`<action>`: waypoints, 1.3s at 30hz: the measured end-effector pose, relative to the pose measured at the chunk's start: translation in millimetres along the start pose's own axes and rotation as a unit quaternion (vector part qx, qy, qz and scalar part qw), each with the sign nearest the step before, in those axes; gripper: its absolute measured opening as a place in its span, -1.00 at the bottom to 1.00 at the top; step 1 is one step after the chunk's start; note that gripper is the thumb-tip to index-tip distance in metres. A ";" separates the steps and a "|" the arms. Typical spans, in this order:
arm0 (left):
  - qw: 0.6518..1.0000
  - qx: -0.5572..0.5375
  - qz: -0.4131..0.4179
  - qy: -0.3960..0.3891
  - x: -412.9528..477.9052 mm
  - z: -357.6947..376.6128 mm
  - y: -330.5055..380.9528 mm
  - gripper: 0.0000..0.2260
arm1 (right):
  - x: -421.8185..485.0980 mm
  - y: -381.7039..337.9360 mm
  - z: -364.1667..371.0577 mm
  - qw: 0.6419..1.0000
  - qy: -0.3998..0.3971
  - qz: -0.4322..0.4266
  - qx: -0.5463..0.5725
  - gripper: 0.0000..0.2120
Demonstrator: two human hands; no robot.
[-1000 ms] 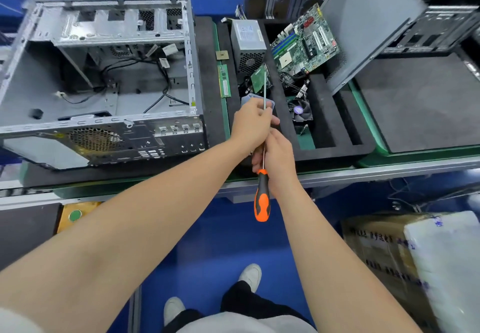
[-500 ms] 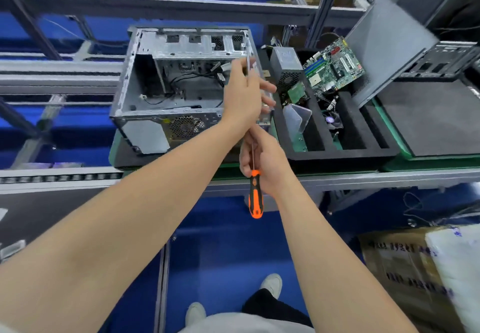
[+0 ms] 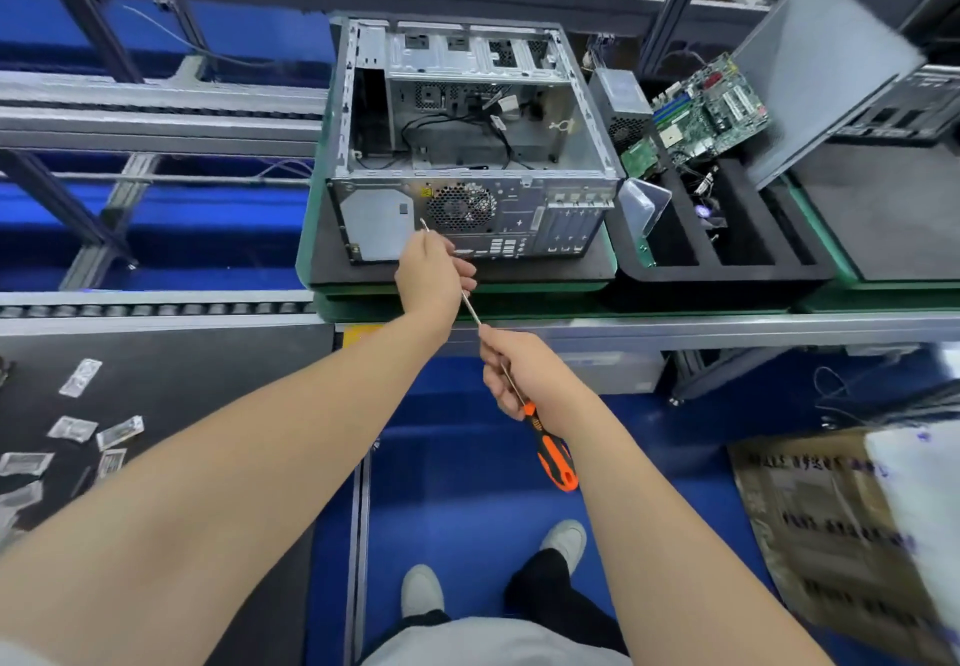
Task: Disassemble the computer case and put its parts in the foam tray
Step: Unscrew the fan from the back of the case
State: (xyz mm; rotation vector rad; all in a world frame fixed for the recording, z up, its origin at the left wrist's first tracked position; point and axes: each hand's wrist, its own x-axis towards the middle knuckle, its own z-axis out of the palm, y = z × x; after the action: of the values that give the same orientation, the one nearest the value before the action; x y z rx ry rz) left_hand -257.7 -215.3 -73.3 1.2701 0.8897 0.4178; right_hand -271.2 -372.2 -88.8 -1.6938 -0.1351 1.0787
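Note:
The open grey computer case (image 3: 467,146) lies on a dark pad, its rear panel facing me and loose black cables inside. To its right the black foam tray (image 3: 727,270) holds a green motherboard (image 3: 709,109), a power supply (image 3: 623,99), a small green card and a clear plastic piece. A long screwdriver (image 3: 556,457) with an orange-and-black handle runs through both hands. My left hand (image 3: 434,276) grips the shaft near the tip, which sits in front of the case's rear panel. My right hand (image 3: 519,379) holds the shaft just above the handle.
A grey side panel (image 3: 826,78) leans at the tray's back right. A dark mat (image 3: 893,208) lies further right. Several small silver packets (image 3: 78,431) are scattered on a black surface at lower left. A cardboard box (image 3: 831,525) stands on the blue floor at right.
The view has pulled back and swung left. Both hands with the screwdriver moved from beside the foam tray down to the case's rear panel, and the shaft now tilts up-left.

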 end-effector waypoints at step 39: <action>0.981 0.014 -0.050 -0.187 16.6 41.8 -16.1 -0.74 | -17.7 6.6 -17.9 0.991 0.127 0.035 0.032 -0.65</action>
State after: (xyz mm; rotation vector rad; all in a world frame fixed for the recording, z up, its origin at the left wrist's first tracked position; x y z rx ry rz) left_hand -218.6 -234.8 -92.7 1.2701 0.6354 0.0804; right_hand -271.6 -397.7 -83.5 -1.7735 0.1220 0.8986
